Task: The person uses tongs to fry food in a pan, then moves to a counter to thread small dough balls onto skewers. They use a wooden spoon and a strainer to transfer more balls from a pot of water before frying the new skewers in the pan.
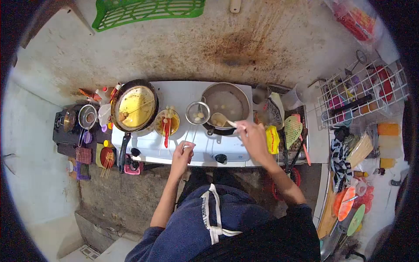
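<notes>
My left hand [183,152] is closed around the thin handle of a small mesh strainer [188,114]. Several pale round balls [198,117] lie in the strainer, which is held beside the left rim of a pot [207,92]. My right hand [249,133] grips the light handle of a ladle [219,119]. Its bowl is at the pot's near side, with something pale and round in it. More pale balls float in the cloudy liquid [226,101]. Left of the strainer, a bowl [175,125] holds skewered balls and a red-handled utensil [166,136].
A frying pan [152,88] with yellow oil and a browned piece stands on the stove's [187,150] left side. A yellow packet [273,139] and green slotted turner [293,131] are at right. Farther right hangs a white wire rack [365,94]. More skewers [107,165] lie at left.
</notes>
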`<control>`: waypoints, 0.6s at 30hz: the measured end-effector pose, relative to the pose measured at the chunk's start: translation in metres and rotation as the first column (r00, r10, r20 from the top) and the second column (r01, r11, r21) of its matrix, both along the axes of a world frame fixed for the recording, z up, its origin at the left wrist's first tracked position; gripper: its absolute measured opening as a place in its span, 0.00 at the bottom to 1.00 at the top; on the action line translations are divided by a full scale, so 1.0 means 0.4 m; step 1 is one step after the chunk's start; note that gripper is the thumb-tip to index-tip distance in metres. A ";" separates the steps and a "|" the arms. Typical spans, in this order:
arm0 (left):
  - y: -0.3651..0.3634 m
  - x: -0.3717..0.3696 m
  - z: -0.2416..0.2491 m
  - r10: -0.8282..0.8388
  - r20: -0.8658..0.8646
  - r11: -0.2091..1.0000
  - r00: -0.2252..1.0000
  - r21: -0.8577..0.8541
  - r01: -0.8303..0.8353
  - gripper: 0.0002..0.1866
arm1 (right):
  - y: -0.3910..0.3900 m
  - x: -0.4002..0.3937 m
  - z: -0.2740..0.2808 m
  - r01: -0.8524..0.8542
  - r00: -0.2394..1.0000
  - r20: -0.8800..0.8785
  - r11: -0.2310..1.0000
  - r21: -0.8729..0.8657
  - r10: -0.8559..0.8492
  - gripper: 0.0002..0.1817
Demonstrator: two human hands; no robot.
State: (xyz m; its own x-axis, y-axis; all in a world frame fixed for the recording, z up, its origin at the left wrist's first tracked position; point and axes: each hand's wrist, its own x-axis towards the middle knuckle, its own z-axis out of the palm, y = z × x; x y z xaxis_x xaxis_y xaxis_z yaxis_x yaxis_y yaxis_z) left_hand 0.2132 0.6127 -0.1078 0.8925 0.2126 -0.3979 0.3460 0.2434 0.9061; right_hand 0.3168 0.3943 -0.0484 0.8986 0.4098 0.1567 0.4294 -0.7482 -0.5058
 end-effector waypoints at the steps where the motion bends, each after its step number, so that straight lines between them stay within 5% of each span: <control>1: -0.003 0.008 -0.013 -0.019 0.024 1.000 1.000 0.010 0.019 0.06 | -0.010 0.020 -0.020 0.001 1.000 0.005 1.000 0.000 -0.001 0.13; 3: -0.009 0.023 -0.028 -0.023 0.045 0.999 0.999 0.024 0.022 0.07 | -0.031 0.072 -0.054 0.211 0.960 -0.229 0.956 0.201 -0.164 0.14; 4: -0.013 0.031 -0.035 -0.030 0.071 0.999 0.997 0.017 0.029 0.07 | -0.043 0.090 -0.050 0.199 0.955 -0.254 0.967 0.160 -0.154 0.17; 18: -0.053 0.110 -0.030 -0.119 0.051 0.992 0.992 0.056 0.117 0.08 | -0.076 0.119 0.097 0.221 0.969 -0.184 0.915 0.338 -0.166 0.14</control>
State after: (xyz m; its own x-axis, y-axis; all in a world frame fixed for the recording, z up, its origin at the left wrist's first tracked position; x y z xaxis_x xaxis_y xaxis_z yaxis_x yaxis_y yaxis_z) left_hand 0.2571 0.5916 -0.1198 0.9324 0.1238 -0.3397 0.3199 0.1554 0.9346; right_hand 0.3645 0.3638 -0.0094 0.9787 0.1682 0.1174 0.1937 -0.5697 -0.7987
